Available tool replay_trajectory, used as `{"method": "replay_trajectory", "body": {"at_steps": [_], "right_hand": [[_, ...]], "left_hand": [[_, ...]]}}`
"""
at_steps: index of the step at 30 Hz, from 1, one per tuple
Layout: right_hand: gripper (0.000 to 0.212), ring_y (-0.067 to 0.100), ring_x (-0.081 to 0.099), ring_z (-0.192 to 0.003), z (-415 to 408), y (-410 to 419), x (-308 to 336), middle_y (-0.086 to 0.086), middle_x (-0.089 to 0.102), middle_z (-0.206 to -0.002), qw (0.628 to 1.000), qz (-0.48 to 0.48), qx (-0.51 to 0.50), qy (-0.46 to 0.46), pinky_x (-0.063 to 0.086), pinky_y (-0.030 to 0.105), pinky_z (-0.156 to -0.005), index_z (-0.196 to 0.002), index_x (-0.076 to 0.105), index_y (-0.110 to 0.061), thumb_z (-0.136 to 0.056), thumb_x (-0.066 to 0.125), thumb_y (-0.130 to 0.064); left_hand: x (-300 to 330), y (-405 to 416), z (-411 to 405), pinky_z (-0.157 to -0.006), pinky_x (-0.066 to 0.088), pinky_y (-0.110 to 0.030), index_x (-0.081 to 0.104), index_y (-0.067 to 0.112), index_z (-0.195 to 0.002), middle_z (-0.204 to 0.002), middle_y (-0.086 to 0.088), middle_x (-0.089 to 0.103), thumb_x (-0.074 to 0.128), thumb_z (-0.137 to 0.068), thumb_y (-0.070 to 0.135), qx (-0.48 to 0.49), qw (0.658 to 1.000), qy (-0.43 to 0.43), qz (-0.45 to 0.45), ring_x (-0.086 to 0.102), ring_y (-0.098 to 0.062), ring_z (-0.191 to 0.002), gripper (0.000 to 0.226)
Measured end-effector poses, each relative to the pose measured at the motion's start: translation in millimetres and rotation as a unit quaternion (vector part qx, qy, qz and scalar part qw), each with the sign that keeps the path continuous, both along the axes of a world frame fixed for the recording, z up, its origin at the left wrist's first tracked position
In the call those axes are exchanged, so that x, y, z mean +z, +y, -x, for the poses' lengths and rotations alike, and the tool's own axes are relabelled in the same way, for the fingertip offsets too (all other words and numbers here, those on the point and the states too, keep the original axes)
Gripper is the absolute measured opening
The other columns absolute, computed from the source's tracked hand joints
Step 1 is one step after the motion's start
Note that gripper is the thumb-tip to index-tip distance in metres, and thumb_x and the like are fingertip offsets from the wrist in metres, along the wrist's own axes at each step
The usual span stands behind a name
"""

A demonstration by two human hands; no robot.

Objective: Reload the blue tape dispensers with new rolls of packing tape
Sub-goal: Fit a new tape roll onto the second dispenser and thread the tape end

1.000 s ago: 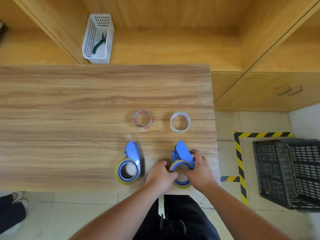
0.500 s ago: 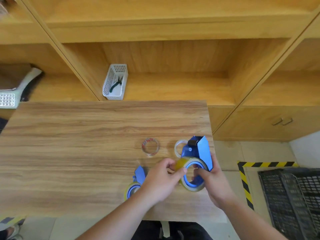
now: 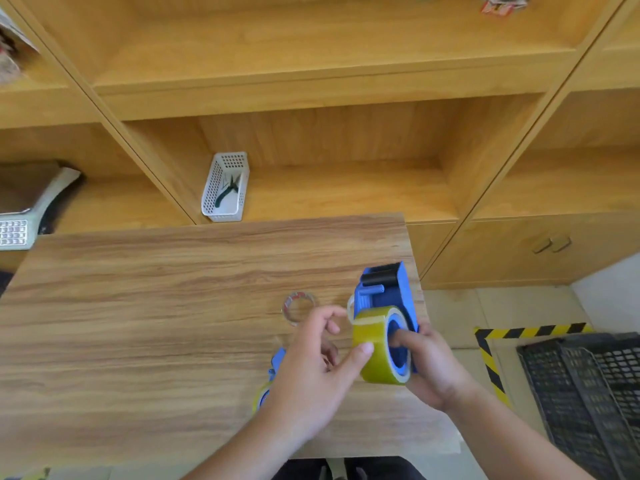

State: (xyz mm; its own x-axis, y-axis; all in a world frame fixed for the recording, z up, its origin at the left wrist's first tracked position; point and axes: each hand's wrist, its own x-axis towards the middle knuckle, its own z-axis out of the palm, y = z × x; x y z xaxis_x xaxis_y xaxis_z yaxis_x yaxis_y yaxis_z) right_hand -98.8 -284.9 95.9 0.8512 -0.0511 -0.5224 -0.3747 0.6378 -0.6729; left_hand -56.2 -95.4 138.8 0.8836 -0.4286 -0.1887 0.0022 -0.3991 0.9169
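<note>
My right hand (image 3: 427, 367) holds a blue tape dispenser (image 3: 389, 294) lifted above the table's right side, one finger through the core of the yellowish tape roll (image 3: 375, 344) mounted on it. My left hand (image 3: 311, 368) touches that roll's outer face with the thumb, the other fingers spread. A second blue dispenser (image 3: 273, 374) with its tape lies on the table, mostly hidden under my left hand. A clear empty roll core (image 3: 298, 306) lies flat on the table beyond my hands. Another whitish ring (image 3: 350, 308) peeks out behind the lifted dispenser.
The wooden table (image 3: 156, 323) ends just right of my hands. Shelving stands behind it, with a white perforated basket (image 3: 225, 187) holding pliers. Black plastic crates (image 3: 585, 393) sit on the floor at the right, by yellow-black floor tape (image 3: 485, 355).
Both hands lifted the right dispenser off the table and turned it so the roll's side faces me. The camera tilted upward, showing more shelving.
</note>
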Motion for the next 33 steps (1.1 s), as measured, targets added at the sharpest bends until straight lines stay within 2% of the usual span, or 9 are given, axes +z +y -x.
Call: {"method": "replay_trajectory", "body": {"at_steps": [3, 6, 10, 17, 19, 23, 28, 31, 33], "right_hand": [[0.035, 0.026, 0.069, -0.067, 3.3, 3.8, 8.9, 0.020, 0.068, -0.078, 0.997, -0.033, 0.065, -0.009, 0.056, 0.033, -0.058, -0.099, 0.069, 0.010, -0.068, 0.053, 0.006], [0.031, 0.022, 0.067, -0.059, 4.5, 10.3, 14.2, 0.015, 0.067, -0.069, 0.992, -0.064, 0.109, -0.002, 0.054, 0.030, -0.053, -0.096, 0.069, 0.005, -0.071, 0.051, 0.007], [0.035, 0.022, 0.067, -0.060, 5.1, 15.1, 14.0, 0.015, 0.067, -0.072, 0.988, -0.072, 0.134, 0.009, 0.054, 0.029, -0.053, -0.103, 0.067, 0.006, -0.072, 0.052, 0.005], [0.048, 0.022, 0.065, -0.058, 12.1, 20.2, 11.5, 0.016, 0.066, -0.072, 0.985, -0.086, 0.148, 0.031, 0.052, 0.030, -0.051, -0.116, 0.064, 0.010, -0.070, 0.052, 0.006], [0.050, 0.022, 0.064, -0.058, 14.4, 22.8, 11.6, 0.016, 0.065, -0.072, 0.983, -0.091, 0.152, 0.041, 0.052, 0.029, -0.051, -0.118, 0.062, 0.013, -0.070, 0.052, 0.006], [0.055, 0.023, 0.066, -0.060, 17.4, 28.5, 10.2, 0.016, 0.067, -0.075, 0.980, -0.103, 0.163, 0.055, 0.053, 0.030, -0.052, -0.125, 0.054, 0.017, -0.072, 0.052, 0.008], [0.055, 0.025, 0.069, -0.070, 21.7, 35.1, 7.4, 0.016, 0.071, -0.085, 0.970, -0.108, 0.200, 0.085, 0.054, 0.032, -0.060, -0.127, 0.062, 0.008, -0.073, 0.053, 0.006], [0.049, 0.026, 0.068, -0.074, 24.4, 40.0, 4.0, 0.018, 0.069, -0.091, 0.964, -0.120, 0.216, 0.099, 0.053, 0.035, -0.066, -0.124, 0.066, 0.004, -0.076, 0.054, 0.005], [0.041, 0.025, 0.067, -0.071, 25.7, 43.1, 4.2, 0.017, 0.069, -0.087, 0.962, -0.135, 0.215, 0.103, 0.053, 0.035, -0.065, -0.119, 0.069, 0.005, -0.082, 0.051, 0.007]], "left_hand": [[10.4, 14.3, -17.5, -0.076, 0.045, -0.020, 0.061, 0.051, -0.124, -0.107, 0.020, 0.047, 0.072, -0.081, 0.058, -0.093, 0.993, -0.066, -0.014, 0.052, -0.015, -0.085, 0.045], [20.0, 21.6, -29.9, -0.082, 0.041, -0.018, 0.069, 0.047, -0.117, -0.105, 0.017, 0.048, 0.076, -0.077, 0.059, -0.153, 0.983, -0.092, -0.033, 0.049, -0.012, -0.089, 0.042], [24.4, 26.4, -36.4, -0.079, 0.036, -0.012, 0.074, 0.041, -0.108, -0.097, 0.022, 0.051, 0.079, -0.074, 0.056, -0.167, 0.982, -0.091, -0.018, 0.053, -0.006, -0.093, 0.037], [20.1, 32.9, -36.3, -0.071, 0.037, -0.011, 0.076, 0.037, -0.104, -0.087, 0.024, 0.053, 0.075, -0.082, 0.049, -0.177, 0.981, -0.081, -0.003, 0.053, -0.002, -0.080, 0.025], [18.5, 37.2, -36.0, -0.070, 0.039, -0.011, 0.076, 0.037, -0.105, -0.088, 0.023, 0.058, 0.072, -0.088, 0.046, -0.200, 0.971, -0.127, -0.016, 0.056, 0.000, -0.079, 0.020], [21.8, 45.7, -35.7, -0.076, 0.046, -0.015, 0.077, 0.027, -0.107, -0.096, 0.016, 0.067, 0.065, -0.100, 0.037, -0.255, 0.927, -0.269, -0.065, 0.063, 0.000, -0.085, 0.017], [34.1, 48.2, -43.9, -0.067, 0.045, -0.017, 0.070, 0.033, -0.092, -0.088, 0.018, 0.062, 0.062, -0.096, 0.038, -0.318, 0.911, -0.226, -0.131, 0.059, -0.004, -0.072, 0.011], [37.2, 45.7, -50.7, -0.068, 0.050, -0.027, 0.070, 0.031, -0.088, -0.083, 0.015, 0.062, 0.060, -0.095, 0.039, -0.337, 0.902, -0.221, -0.154, 0.059, -0.005, -0.075, 0.015], [38.8, 42.7, -58.0, -0.073, 0.050, -0.026, 0.069, 0.029, -0.090, -0.089, 0.016, 0.062, 0.059, -0.098, 0.036, -0.363, 0.887, -0.233, -0.164, 0.056, -0.002, -0.080, 0.015]]}}
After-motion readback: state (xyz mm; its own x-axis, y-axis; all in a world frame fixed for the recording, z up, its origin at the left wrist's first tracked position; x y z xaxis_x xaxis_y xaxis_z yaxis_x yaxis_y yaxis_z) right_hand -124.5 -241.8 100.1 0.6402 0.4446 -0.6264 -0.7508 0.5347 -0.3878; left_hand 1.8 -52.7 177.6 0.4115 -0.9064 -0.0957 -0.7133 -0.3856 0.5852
